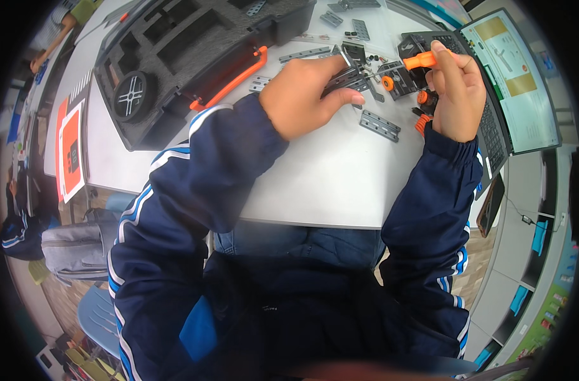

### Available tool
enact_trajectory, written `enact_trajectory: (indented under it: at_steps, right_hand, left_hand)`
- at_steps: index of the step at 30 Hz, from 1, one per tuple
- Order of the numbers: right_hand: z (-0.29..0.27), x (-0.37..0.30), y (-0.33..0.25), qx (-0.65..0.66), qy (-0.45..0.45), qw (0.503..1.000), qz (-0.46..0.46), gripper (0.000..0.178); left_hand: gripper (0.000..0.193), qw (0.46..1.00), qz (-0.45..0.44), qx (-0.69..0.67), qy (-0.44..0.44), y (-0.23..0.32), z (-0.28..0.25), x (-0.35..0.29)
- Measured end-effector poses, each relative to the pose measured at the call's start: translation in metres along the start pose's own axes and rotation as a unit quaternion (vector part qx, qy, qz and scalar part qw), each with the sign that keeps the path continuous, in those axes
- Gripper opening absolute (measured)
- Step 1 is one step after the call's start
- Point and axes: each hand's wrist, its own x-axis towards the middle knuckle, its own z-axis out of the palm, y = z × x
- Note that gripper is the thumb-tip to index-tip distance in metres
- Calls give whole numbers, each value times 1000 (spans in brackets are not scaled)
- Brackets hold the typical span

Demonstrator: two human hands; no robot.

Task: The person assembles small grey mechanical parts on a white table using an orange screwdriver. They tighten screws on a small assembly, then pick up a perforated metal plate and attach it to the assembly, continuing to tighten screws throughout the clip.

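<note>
My left hand (308,95) is closed on a dark grey perforated metal bracket (349,80), thumb along its near side. In my right hand (455,89) is a screwdriver (420,60), pinched by its orange handle; its thin shaft points left toward the bracket. Whether the tip touches a screw is too small to tell. Beneath the shaft lies a black part with an orange round piece (388,82). A loose grey perforated plate (379,126) rests on the table just nearer than both hands. Beside my right wrist is an orange ribbed piece (422,122).
An open black case (175,47) with cut foam, an orange handle (238,81) and a black wheel (132,95) fills the table's left. At the right stands an open laptop (511,79). Several grey metal pieces (360,29) lie farther back. Another person's arm (54,41) shows far left.
</note>
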Motion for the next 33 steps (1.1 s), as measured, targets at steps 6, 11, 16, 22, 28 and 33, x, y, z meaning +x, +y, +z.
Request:
enact_trajectory:
  at_steps: [6,11,16,22,28,33]
  right_hand:
    - [1,-1,-1,100,-34,994,15,19]
    - [-2,-4,-6,77,-121,990,8,26]
    - [-1,-5,-3,67,-114,991,-28,42]
    - [-7,-3,-9,89,-161,981,-69,35]
    - [-7,-2,2,78,-145,977,-137,22]
    - [-8,-5,7,-32,-66,988,-138,38]
  left_hand:
    - [38,870,-197,-412,-184,3,-15,8]
    - [33,837,-200,-453,-233,7,-24,10]
    - [34,788,-214,-512,-267,7,-28,11]
    - [39,743,-225,-556,-297,6,-29,9]
    - [40,739,-222,-545,-327,5,-29,10]
    - [39,764,-225,-510,-326,7,-27,9]
